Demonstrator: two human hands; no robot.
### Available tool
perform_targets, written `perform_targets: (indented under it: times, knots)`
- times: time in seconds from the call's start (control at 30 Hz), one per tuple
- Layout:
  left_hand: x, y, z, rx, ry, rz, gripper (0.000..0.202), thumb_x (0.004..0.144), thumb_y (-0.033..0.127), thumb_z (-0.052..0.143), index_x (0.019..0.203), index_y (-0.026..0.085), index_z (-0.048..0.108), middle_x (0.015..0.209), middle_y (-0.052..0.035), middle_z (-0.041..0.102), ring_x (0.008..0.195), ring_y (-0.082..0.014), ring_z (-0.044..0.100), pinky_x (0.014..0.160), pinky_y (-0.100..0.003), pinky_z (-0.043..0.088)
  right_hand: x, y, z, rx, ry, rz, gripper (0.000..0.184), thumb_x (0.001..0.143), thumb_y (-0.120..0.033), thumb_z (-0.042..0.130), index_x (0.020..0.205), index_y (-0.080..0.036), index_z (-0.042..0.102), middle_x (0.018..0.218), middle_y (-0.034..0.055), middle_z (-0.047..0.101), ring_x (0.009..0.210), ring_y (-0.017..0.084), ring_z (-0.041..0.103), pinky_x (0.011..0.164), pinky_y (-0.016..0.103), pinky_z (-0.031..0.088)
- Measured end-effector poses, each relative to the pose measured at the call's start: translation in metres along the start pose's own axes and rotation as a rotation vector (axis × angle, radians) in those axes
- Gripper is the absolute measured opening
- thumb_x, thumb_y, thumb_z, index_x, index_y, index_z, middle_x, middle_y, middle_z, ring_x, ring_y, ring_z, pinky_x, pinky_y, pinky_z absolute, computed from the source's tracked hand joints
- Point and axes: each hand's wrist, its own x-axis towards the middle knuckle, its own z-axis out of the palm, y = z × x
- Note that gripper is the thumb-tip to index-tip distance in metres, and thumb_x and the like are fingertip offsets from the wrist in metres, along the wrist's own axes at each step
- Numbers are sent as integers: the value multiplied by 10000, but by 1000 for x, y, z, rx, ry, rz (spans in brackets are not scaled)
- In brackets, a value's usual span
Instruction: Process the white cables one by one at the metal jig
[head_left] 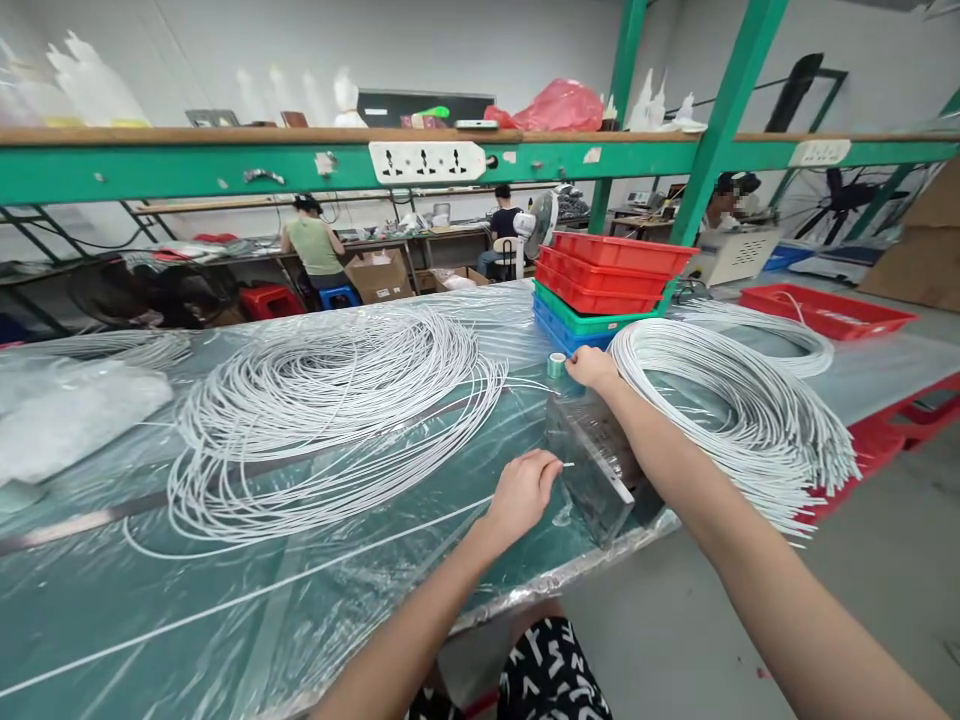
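Near the table's front edge, my left hand point(523, 492) pinches a thin white cable point(315, 570) close to its end. The short tip pokes out past my fingers toward a grey metal block point(592, 455) with an upright plate. The cable's other part runs off to the lower left. Beyond the block, my right hand point(594, 368) has its fingers drawn together at the right side of a small roll of green tape point(556, 366). Whether those fingertips grip the roll or a piece of its tape is too small to tell.
A large coil of white cable point(322, 400) lies to the left, another coil point(735, 400) to the right. Red trays point(607, 275) stand stacked at the back, with a red tray point(825, 312) farther right. A green shelf beam point(300, 170) crosses above. Other people sit behind.
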Motion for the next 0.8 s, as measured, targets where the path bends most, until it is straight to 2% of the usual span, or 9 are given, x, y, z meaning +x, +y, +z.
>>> perform_targets:
  times: [0.13,0.33,0.63,0.8]
  knots:
    - [1,2,9,-96,69,-9,258,1003,252,447,881,196,667,884,-22,704,823,-168,638,758,-261,431,4,0,2,16,-27,-2,345,939,-374,521,1133,-187,736,1189,156,682,1139,294,627,929,350,493]
    - [3,10,15,-55,140,-22,256,1001,257,470,871,187,680,840,-23,693,777,-167,629,720,-261,420,8,3,5,38,-29,4,334,934,-377,520,1099,-195,746,1168,145,692,1120,284,632,913,336,497]
    - [3,12,13,-55,150,21,249,1002,255,476,884,198,688,846,-12,704,767,-160,627,716,-262,422,8,2,4,56,-24,0,330,928,-386,529,1093,-194,741,1128,138,706,1097,267,641,896,315,494]
    - [5,12,9,-7,100,20,244,1003,248,472,907,199,690,888,-11,717,780,-164,645,703,-265,434,9,1,3,58,-34,-4,326,934,-381,526,1096,-194,738,1146,143,697,1108,284,636,897,332,496]
